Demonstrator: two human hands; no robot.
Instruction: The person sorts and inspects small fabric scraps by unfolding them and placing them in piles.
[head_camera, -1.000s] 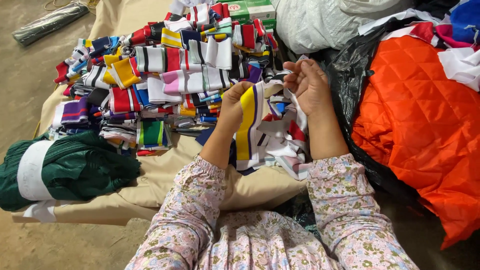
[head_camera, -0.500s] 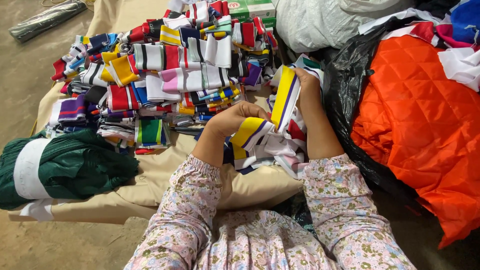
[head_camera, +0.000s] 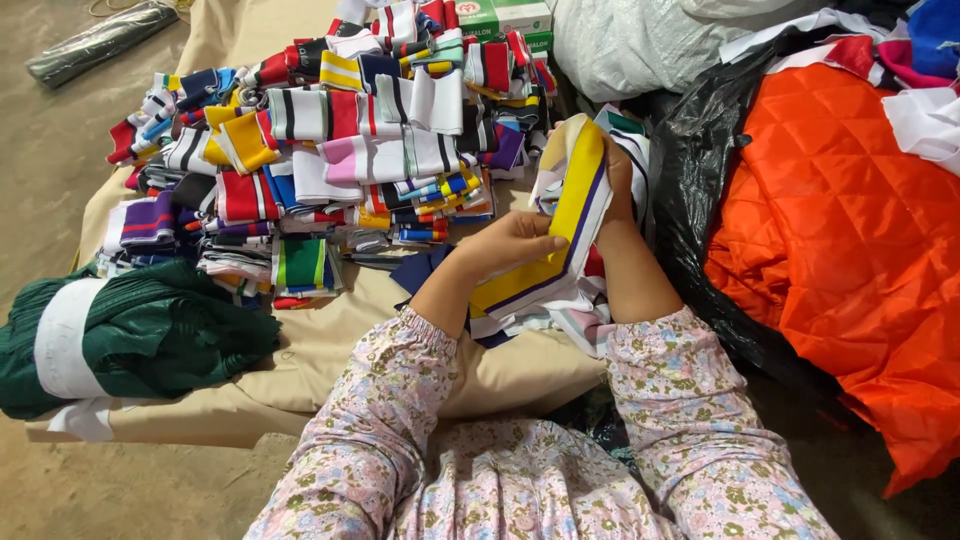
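— Left hand (head_camera: 510, 243)?
— Pinching a yellow band (head_camera: 560, 225), just right of the striped pile (head_camera: 340, 150).
— Right hand (head_camera: 618, 185)?
— Closed behind the band's upper end, beside the orange quilt (head_camera: 850, 250).

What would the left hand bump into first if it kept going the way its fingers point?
The left hand points to the right, fingertips already on the yellow, white and purple knit band. Straight behind it is the right hand, then probably the black plastic bag, though depth is unclear.
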